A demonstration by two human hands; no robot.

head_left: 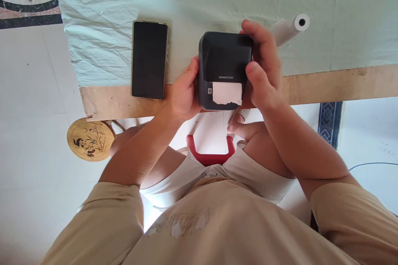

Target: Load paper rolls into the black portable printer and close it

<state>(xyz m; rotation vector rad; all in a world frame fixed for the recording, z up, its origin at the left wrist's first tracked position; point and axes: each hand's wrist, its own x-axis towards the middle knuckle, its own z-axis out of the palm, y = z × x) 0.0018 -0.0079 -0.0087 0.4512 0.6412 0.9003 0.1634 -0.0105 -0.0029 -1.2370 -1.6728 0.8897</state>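
Cloth-covered table (326,83): left hand (185,93) and right hand (268,72) clasp the sides of a black printer (228,56) at the near edge; a level grip, clear of its ragged paper (226,92), seems best. Phone (149,60), toward the near-left corner; white roll (289,31), beyond the right hand.

Both arms reach forward, the left forearm (139,145) and right forearm (306,145) slanting inward from elbows held wide. The hands face each other, a gap between them. The left hand (184,95) is turned inward in a grip, thumb pointing forward, its other fingers mostly hidden. The right hand (269,68) grips slightly farther forward, thumb and one visible finger bent toward the left.
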